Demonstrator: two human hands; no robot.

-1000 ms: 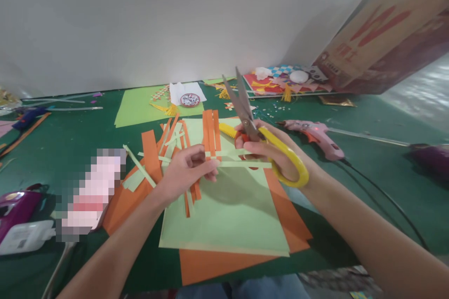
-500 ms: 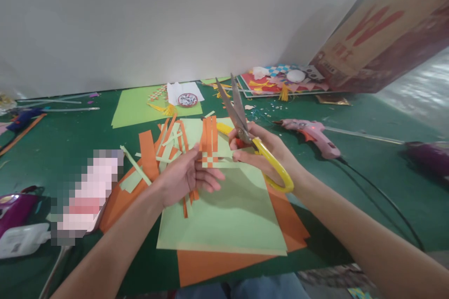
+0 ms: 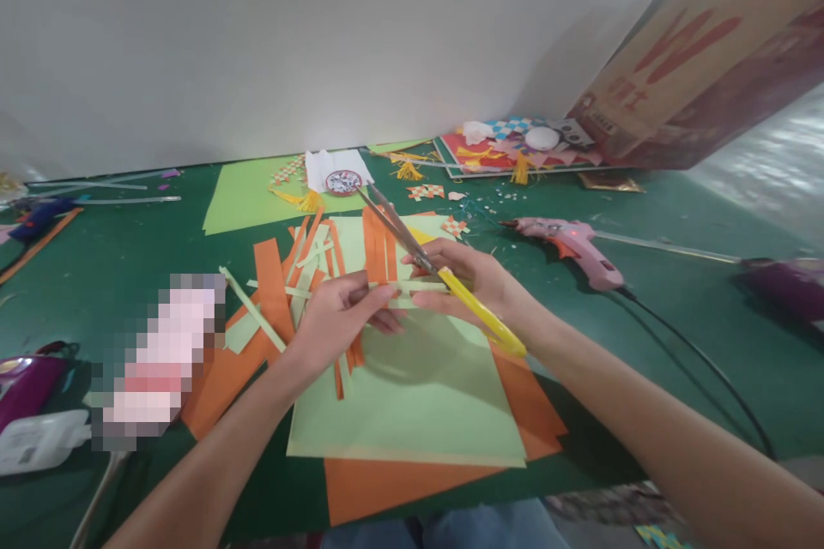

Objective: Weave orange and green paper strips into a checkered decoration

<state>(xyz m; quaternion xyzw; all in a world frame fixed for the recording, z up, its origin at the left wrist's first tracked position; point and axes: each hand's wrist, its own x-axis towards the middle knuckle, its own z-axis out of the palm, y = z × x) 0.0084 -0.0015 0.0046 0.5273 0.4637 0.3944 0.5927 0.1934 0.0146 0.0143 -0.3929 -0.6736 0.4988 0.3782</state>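
My left hand [image 3: 344, 313] is closed, thumb over fingers, on a small piece of woven paper strips. Orange strips [image 3: 378, 247] stand up from this piece, and pale green strips [image 3: 421, 286] run out to its right. My right hand [image 3: 480, 279] keeps hold of scissors [image 3: 467, 300] with yellow handles. Their blades point up and left, nearly together. Fingertips of that hand are at the right ends of the green strips; whether they pinch them I cannot tell. Beneath both hands lie pale green paper sheets [image 3: 412, 412] over orange paper [image 3: 386, 485].
Loose cut strips [image 3: 309, 253] lie left of my hands, beside a blurred-out phone [image 3: 164, 360]. At the right sits a pink glue gun [image 3: 572, 244] with its cord. A paper bag [image 3: 695, 60] stands at the back right. Small woven pieces [image 3: 455, 226] lie behind my right hand.
The left thumb has come down over the woven piece, covering its checked part. The scissors have tipped left and their blades have drawn closer together.
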